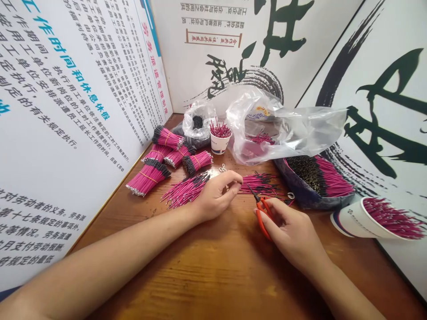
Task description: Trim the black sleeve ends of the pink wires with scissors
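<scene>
My left hand [218,195] is in the middle, its thumb and forefinger brought together in a pinch; whatever lies between the fingertips is too small to make out. My right hand [290,229] holds red-handled scissors [265,218], their dark tips pointing up and left towards my left fingertips, a little apart from them. Behind my left hand lie loose pink wires with black ends [185,191]. More loose pink wires [262,183] lie just beyond the scissors' tips.
Banded bundles of pink wires [148,177] sit at the left. At the back stand a paper cup of wires [220,143] and clear plastic bags [240,149]. A dark tray of wires [300,198] and a tilted paper cup [353,218] are at the right. Printed panels [213,58] surround the wooden table [200,275].
</scene>
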A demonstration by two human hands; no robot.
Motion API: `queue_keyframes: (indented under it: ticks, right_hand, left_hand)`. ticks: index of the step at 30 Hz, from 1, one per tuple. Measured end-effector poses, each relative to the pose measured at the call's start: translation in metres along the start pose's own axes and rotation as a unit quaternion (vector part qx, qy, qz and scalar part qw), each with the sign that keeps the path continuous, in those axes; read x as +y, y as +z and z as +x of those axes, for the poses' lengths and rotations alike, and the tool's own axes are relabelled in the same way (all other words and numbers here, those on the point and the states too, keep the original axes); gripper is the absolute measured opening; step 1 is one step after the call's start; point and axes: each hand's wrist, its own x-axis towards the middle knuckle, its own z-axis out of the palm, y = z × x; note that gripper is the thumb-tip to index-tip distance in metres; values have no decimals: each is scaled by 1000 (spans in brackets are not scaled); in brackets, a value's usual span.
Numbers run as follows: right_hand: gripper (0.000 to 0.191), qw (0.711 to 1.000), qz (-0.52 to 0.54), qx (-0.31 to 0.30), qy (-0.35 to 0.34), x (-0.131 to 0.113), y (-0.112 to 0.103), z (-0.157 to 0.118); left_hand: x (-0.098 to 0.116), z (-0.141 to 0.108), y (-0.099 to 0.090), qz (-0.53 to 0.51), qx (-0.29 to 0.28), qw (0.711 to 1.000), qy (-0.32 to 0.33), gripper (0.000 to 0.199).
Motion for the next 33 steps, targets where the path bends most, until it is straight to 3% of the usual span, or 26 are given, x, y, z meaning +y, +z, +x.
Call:
queue_keyframes:
  ticks: [9,33]
  right_hand:
    - [26,1000,-24,-9,-16,3,2,1]
    - [28,1000,-15,-22,2,0,-1,1]
  left_hand:
    - [1,-1,-1,24,-27,999,-19,19]
    - [1,0,-1,11,-30,998,-46,16]
